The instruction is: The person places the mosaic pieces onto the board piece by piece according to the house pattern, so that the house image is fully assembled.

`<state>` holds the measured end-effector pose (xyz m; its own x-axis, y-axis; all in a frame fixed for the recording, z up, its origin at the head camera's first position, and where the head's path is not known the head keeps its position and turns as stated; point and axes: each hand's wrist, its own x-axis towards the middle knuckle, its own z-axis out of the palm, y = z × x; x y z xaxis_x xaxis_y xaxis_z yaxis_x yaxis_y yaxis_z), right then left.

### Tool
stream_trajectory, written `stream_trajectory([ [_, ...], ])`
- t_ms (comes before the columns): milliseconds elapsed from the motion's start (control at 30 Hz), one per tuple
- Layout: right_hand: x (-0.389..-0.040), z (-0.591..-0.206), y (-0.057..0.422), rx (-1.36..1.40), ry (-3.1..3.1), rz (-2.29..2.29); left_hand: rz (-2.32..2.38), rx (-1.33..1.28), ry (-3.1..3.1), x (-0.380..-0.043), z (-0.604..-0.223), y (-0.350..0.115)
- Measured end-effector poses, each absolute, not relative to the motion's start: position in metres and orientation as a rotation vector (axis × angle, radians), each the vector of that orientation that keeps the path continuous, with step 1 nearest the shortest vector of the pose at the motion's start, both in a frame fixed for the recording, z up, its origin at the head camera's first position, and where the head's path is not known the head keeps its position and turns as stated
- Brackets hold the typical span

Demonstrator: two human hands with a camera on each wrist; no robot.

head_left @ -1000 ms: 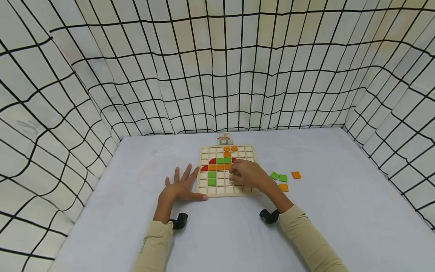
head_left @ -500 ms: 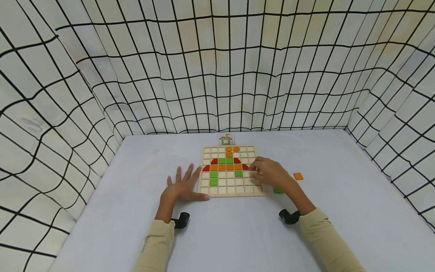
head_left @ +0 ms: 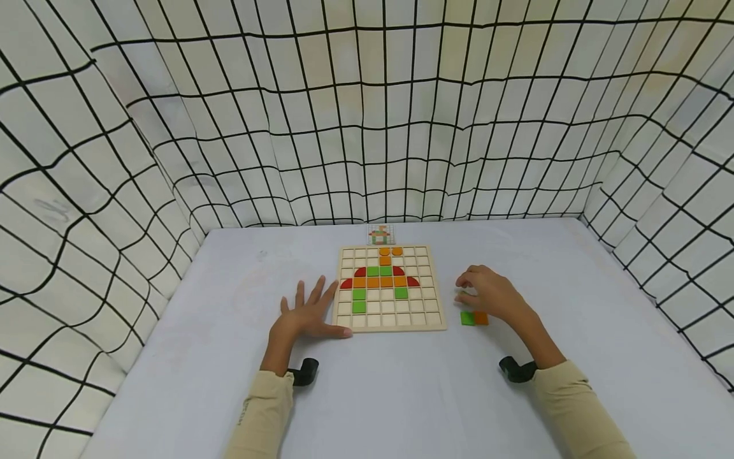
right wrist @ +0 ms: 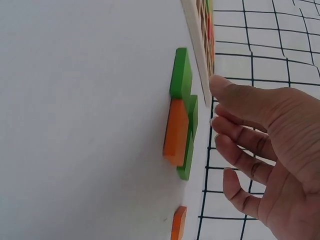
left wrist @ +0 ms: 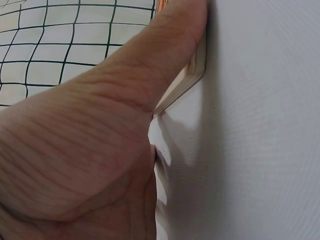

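Note:
My left hand (head_left: 301, 319) lies with fingers spread at the left front corner of a wooden grid board (head_left: 410, 320), its thumb along the front edge. Red, orange and green tiles form a pattern on the board, with a single green square (head_left: 401, 292) at lower right of it. Off the board's right side, my right hand (head_left: 490, 293) hovers over loose tiles, its fingers loosely bent and nothing between them. Below it are a green tile (right wrist: 181, 75) and an orange tile (right wrist: 176, 131), with more green tiles (right wrist: 187, 155) behind them.
A small pattern card (head_left: 381, 234) lies just behind the board. Another orange tile (right wrist: 178, 225) sits apart from the pile. White walls with black netting (head_left: 373, 140) enclose the white table (head_left: 378, 389) at the back and sides.
My right hand has let go of the green square at the lower right of the pattern and moved right, off the board to the loose tiles. The left hand keeps its place.

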<state>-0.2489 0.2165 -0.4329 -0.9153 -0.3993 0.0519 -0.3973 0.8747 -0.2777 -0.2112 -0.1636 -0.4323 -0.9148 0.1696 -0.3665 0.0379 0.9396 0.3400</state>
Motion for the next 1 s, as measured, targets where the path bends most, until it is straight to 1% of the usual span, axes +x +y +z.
stream_trajectory([
  [333,-0.247,-0.436,0.225,-0.720,3.026,-0.375,0.469,0.156,2.703,-0.210,-0.432,-0.165],
  [600,-0.247,-0.441,0.234,-0.664,3.020,-0.425,0.468,0.154,2.693,-0.212,-0.434,-0.163],
  [1000,-0.249,-0.446,0.237,-0.712,3.039,-0.430,0.474,0.167,2.696,-0.212,-0.435,-0.165],
])
